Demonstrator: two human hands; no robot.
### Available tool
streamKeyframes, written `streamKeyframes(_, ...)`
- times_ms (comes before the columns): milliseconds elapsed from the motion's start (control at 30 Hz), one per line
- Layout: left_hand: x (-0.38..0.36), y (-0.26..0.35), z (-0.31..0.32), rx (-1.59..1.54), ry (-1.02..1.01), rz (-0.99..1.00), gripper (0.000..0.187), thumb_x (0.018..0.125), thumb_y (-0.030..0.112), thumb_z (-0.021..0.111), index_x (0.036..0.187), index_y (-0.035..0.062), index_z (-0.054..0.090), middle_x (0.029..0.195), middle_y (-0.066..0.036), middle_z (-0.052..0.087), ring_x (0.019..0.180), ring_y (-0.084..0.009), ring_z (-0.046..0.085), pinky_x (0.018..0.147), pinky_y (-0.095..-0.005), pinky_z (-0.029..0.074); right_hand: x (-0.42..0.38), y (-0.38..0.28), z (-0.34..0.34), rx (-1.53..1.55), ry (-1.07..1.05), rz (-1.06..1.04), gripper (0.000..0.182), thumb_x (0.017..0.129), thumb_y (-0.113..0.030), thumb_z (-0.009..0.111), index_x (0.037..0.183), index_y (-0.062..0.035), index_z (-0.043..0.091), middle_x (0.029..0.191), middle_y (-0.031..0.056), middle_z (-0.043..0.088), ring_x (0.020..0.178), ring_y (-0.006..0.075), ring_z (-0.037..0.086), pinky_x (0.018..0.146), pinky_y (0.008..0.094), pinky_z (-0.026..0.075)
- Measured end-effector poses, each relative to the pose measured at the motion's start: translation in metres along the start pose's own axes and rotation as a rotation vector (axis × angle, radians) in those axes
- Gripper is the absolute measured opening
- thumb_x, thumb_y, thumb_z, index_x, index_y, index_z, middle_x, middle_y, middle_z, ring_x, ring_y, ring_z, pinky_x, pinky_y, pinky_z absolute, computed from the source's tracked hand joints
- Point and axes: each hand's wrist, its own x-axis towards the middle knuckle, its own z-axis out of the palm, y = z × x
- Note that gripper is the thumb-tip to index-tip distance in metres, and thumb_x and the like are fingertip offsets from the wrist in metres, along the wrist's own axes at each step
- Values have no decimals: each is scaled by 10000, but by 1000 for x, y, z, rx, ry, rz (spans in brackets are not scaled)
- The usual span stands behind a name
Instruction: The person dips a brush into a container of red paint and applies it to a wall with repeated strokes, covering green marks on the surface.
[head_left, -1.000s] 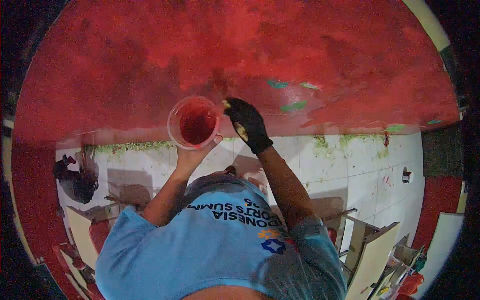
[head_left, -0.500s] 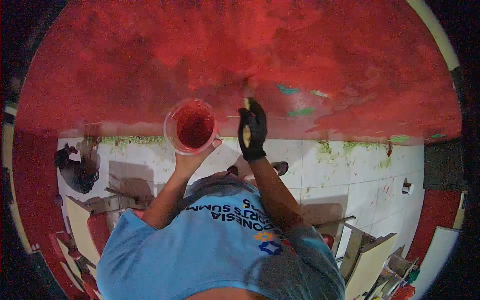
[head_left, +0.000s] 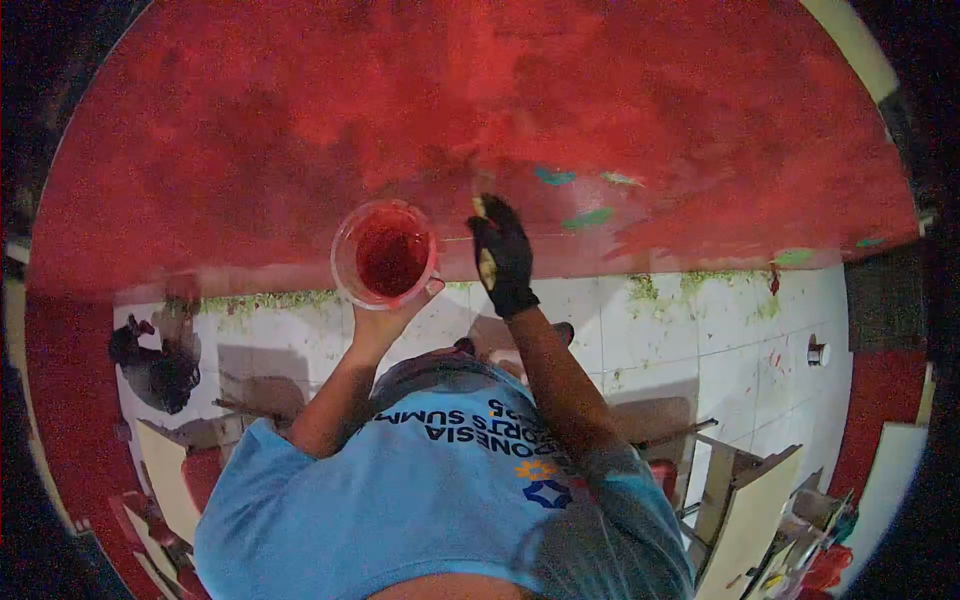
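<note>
My bare left hand (head_left: 388, 320) supports a clear plastic tub (head_left: 344, 258) from beneath and along its side. Dark red paint (head_left: 392, 262) coats the inside of the tub. In a black glove, my right hand (head_left: 510, 258) is closed round the pale handle of a paintbrush (head_left: 487, 266). The brush head points up at the red wall (head_left: 650, 110); it is blurred, and exact contact is hard to make out. Streaky red covers the wall, with small green patches (head_left: 588, 218) showing right of the brush.
White floor tiles (head_left: 570, 350) below the wall carry green flakes (head_left: 690, 290) along its foot. A black bag-like bundle (head_left: 155, 365) lies at left. Desks or chairs with pale tops (head_left: 750, 515) stand behind me on both sides. A small white container (head_left: 819, 354) is at right.
My right hand and the brush have shifted slightly left across the wall. The tub stays in my left hand at nearly the same spot. The whole view has tilted a little.
</note>
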Motion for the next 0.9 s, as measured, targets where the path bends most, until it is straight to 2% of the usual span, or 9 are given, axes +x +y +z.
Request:
streamKeyframes(67,1,16,6,7,76,73,391,649,68,743,994,55,559,902,-36,610,836,-149,589,760,-288,477,-6,12,10,166,-65,134,275,765,-40,585,1040,-41,591,1083,117,584,978,263,554,857,344,426)
streamKeyframes(133,2,24,9,1,54,87,403,641,70,749,996,51,560,903,-35,610,842,-151,589,771,-291,476,-15,33,16,-93,-253,-363,316,757,-16,565,1070,-57,573,1084,130,578,987,275,548,851,357,426)
streamKeyframes(233,1,23,10,-38,49,58,471,618,88,769,1029,44,543,940,-46,602,883,-164,581,806,-304,466,-35,39,2,-124,-402,-288,321,769,-24,541,1086,-68,563,1064,138,580,985,294,545,848,364,426)
streamKeyframes(433,2,-43,-5,15,-4,-14,677,568,147,814,1134,37,458,1091,-98,543,1014,-205,532,883,-348,427,-51,49,-44,-159,-110,-105,135,809,-80,536,917,-53,612,933,125,621,841,269,599,742,326,471)
streamKeyframes(567,-3,-45,5,-60,11,-93,750,540,147,830,1162,36,428,1107,-102,534,1029,-218,525,901,-352,414,-22,-4,-95,-636,-39,-138,164,869,-156,486,949,-54,587,853,116,617,769,261,596,667,330,469)
streamKeyframes(633,-2,-19,14,-30,33,89,726,562,121,817,1167,46,423,1096,-96,541,1016,-205,533,874,-342,435,-19,-3,-115,-530,88,74,148,872,-129,489,951,-22,554,834,102,598,745,229,587,647,317,470)
streamKeyframes(700,0,-12,19,3,59,269,704,584,96,803,1171,57,418,1084,-91,548,1003,-192,541,848,-332,455,-2,-66,-118,202,233,182,124,864,-98,505,940,-5,535,854,80,572,751,180,569,635,298,479)
streamKeyframes(800,1,-31,26,-124,-59,-29,827,551,141,831,1225,65,357,1174,-108,495,1079,-205,496,904,-356,423,12,-125,-129,-4,172,86,115,839,-74,542,927,-1,528,873,73,552,739,153,556,634,280,489)
streamKeyframes(900,2,-48,33,-642,-260,-397,853,523,172,847,1220,61,368,1169,-102,504,1067,-207,504,924,-359,411,15,-178,-122,50,147,143,150,782,-43,604,912,-26,531,843,43,557,766,151,548,683,285,467)
